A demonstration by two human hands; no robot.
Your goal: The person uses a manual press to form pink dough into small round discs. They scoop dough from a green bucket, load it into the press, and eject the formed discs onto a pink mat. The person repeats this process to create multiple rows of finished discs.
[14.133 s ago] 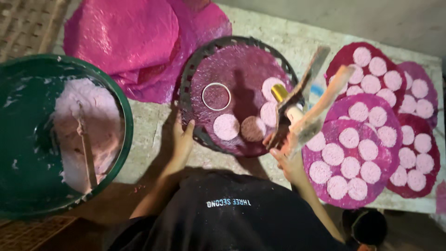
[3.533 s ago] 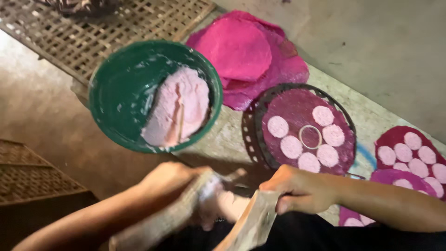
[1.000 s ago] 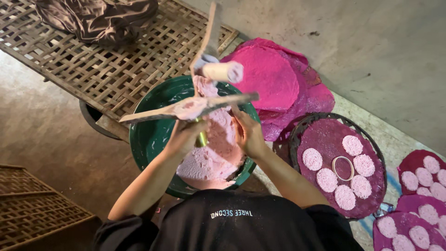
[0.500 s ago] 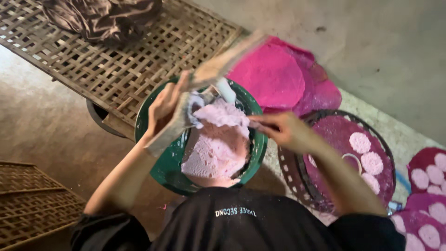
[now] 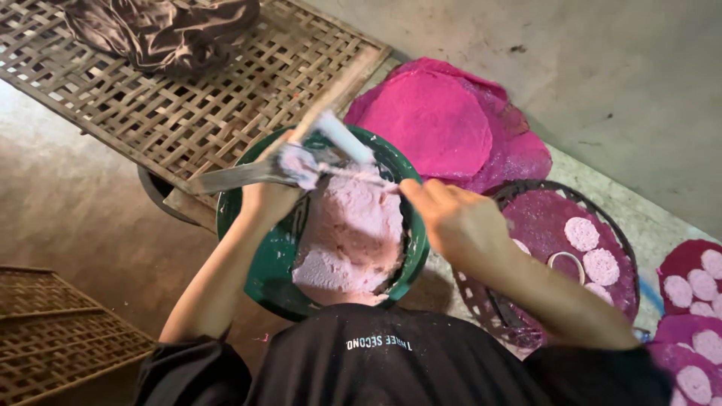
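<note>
Head view, setting: we look down on a rough grey floor (image 5: 617, 90), with a woven bamboo rack (image 5: 188, 98) at upper left carrying a crumpled dark cloth (image 5: 162, 30).
Head view, basin: a green basin (image 5: 259, 256) sits below our chest, holding a mound of pale pink dough (image 5: 350, 233).
Head view, left hand: our left hand (image 5: 267, 199) has its grip clenched on a flat wooden paddle (image 5: 226, 179), smeared with dough at its far end.
Head view, right hand: our right hand (image 5: 455, 218) pinches a thin stick or scraper; we cannot tell exactly how the fingers close.
Head view, key relation: the paddle's long axis runs left to right over the basin's far rim, its loaded end pointing toward the right hand, which is the nearer one to that dough.
Head view, surroundings: magenta cloths (image 5: 440, 124) lie beyond the basin; a round tray (image 5: 624, 248) with pale pink discs (image 5: 581, 233) and a metal ring (image 5: 565, 262) sits to the right.
</note>
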